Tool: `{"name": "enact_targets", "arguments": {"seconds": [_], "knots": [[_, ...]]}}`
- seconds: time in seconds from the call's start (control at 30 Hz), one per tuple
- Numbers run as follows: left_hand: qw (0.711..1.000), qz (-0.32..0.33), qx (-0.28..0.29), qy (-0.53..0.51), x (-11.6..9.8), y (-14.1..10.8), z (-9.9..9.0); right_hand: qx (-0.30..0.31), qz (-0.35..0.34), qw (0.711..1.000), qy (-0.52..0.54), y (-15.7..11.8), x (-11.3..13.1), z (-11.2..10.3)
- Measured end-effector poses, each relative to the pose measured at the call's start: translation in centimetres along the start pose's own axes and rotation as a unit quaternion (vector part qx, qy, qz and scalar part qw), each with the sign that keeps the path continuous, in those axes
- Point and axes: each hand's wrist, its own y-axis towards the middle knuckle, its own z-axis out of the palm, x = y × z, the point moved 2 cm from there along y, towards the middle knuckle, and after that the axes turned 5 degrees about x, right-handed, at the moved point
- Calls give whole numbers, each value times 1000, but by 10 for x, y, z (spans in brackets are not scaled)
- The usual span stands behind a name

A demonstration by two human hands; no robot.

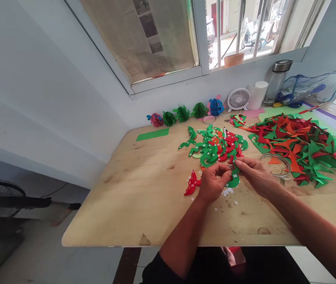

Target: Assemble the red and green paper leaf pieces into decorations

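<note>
- White walls and a barred window (pixel 239 27) are seen behind a pale wood table (pixel 138 189).
- Green strip (pixel 152 135): laid flat at the table's far left.
- Paper balls: a pink one (pixel 156 120), three green ones (pixel 182 113) and a blue one (pixel 215 107) are lined up by the wall.
- Red piece (pixel 190 186): laid just left of the left hand (white squares are stuck on it).
- Left hand (pixel 213 182): thumb and fingers are drawn together at the green piece's left side; whether anything is pinched between them cannot be told.
- Cutouts (pixel 211 149): heaped beyond the hands, green and red, dotted with white squares.
- Green piece (pixel 233 181): held up between the hands, above loose white bits (pixel 227 191).
- Right hand (pixel 255 173): thumb and forefinger are closed on its upper edge.
- Small fan (pixel 239 99): stood by the wall.
- Tape roll (pixel 288 167): laid flat beside red, orange and green scraps (pixel 301 144).
</note>
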Motion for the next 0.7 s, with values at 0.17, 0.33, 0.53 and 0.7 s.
{"name": "enact_targets", "arguments": {"seconds": [0.17,0.33,0.53,0.7], "knots": [[1000,1,5,26,-2,0,2,-16,2,999,34,-1,2,1],[999,-4,13,42,-4,1,3,-30,8,997,75,-1,1,3],[999,-1,25,44,-6,1,6,-38,-4,997,64,0,-1,3],[999,-7,25,37,-5,1,7,-57,-13,998,38,1,-2,2]]}}
